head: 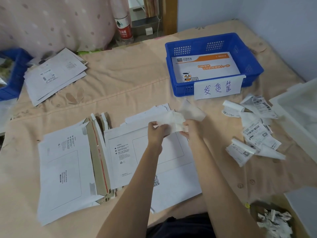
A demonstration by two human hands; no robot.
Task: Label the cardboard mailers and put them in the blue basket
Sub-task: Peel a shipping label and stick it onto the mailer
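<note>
A white cardboard mailer lies face up in front of me on a stack of others. Above its printed label box, my left hand and my right hand both pinch a blurred white label sheet, which looks partly peeled from its backing. A second stack of mailers with open flaps lies to the left. The blue basket stands at the back right with one orange-printed mailer inside and a handwritten paper tag on its front.
Loose curled shipping labels lie at the right. More mailers sit at the back left beside another blue basket. A white bin is at the right edge. A box of paper scraps sits bottom right, a water bottle at the back.
</note>
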